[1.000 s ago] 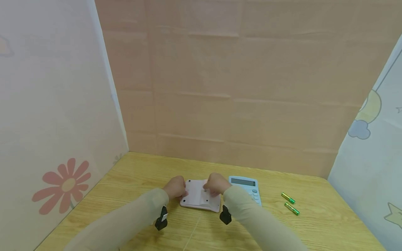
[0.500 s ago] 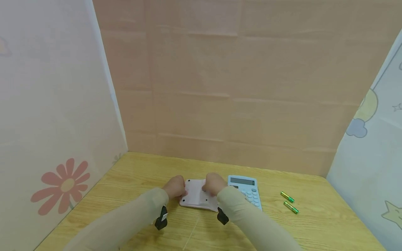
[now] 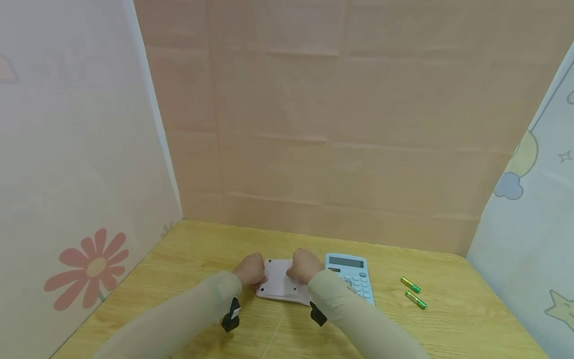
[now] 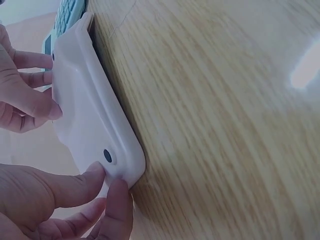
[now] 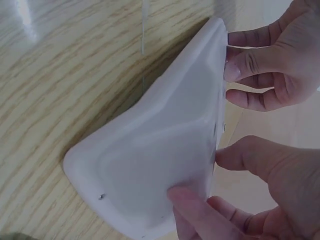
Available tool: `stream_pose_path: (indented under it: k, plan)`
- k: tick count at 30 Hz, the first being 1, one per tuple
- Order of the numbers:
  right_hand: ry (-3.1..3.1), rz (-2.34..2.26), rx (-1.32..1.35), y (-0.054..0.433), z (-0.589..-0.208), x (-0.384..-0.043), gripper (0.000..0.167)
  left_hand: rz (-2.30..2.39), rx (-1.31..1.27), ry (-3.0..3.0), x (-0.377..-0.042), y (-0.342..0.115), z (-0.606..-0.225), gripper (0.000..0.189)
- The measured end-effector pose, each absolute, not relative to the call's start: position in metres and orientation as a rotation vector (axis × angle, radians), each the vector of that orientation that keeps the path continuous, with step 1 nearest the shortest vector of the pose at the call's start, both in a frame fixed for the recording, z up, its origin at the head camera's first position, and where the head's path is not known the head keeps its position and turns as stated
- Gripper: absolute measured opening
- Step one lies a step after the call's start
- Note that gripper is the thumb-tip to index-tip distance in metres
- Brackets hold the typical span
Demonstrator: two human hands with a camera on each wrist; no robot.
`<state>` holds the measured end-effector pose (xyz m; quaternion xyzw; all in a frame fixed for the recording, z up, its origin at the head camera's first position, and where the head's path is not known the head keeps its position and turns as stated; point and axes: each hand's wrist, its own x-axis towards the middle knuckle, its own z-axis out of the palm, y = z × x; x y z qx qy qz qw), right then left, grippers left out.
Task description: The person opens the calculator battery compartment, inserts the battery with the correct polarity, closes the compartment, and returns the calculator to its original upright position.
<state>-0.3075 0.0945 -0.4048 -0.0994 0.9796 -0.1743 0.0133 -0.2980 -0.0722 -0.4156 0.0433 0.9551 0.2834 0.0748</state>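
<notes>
A pale pink calculator (image 3: 277,284) lies face down on the wooden table (image 3: 215,239), its back and dark feet facing up. At its left edge my left hand (image 3: 251,269) grips a corner, thumb on the back and fingers along the side, as the left wrist view shows. Over the right half, my right hand (image 3: 305,266) touches the back with thumb and fingertip. In the right wrist view the right fingers (image 5: 182,195) press on the pink surface, fairly straight. The head view hides what lies under the right hand.
Just right of the pink calculator, a light blue calculator (image 3: 347,262) lies face up, partly behind my right sleeve. Two green and gold batteries (image 3: 410,284) lie farther right. A tan backdrop (image 3: 278,149) stands behind the table, with printed sheets on both sides.
My right hand has shifted slightly left over the calculator's back, covering a small spot visible a second ago. My left hand keeps its grip on the edge.
</notes>
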Motion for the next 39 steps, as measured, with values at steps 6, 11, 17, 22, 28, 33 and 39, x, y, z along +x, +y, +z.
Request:
stream_pose_path:
  k: [6, 11, 17, 22, 28, 33, 39]
  plan:
    - [3.021, -0.621, -0.255, 0.096, -0.405, -0.307, 0.021, 0.815, 0.199, 2.900, -0.296, -0.072, -0.416, 0.025]
    - [2.992, -0.683, -0.195, 0.099, -0.403, -0.305, 0.033, 0.786, 0.220, 2.924, -0.297, -0.073, -0.417, 0.026]
    - [2.973, -0.679, -0.159, 0.098, -0.402, -0.304, 0.045, 0.799, 0.193, 2.901, -0.301, -0.073, -0.420, 0.023]
    - [2.997, -0.593, -0.202, 0.093, -0.399, -0.305, 0.028, 0.798, 0.165, 2.883, -0.302, -0.072, -0.421, 0.020]
    - [3.034, -0.470, -0.223, 0.082, -0.395, -0.303, 0.026, 0.782, 0.155, 2.892, -0.300, -0.070, -0.419, 0.020]
    - [2.993, -0.516, -0.239, 0.082, -0.391, -0.300, 0.035, 0.790, 0.157, 2.888, -0.299, -0.070, -0.419, 0.018]
    - [2.853, -0.631, -0.255, 0.094, -0.390, -0.301, 0.038, 0.807, 0.150, 2.883, -0.299, -0.070, -0.418, 0.016]
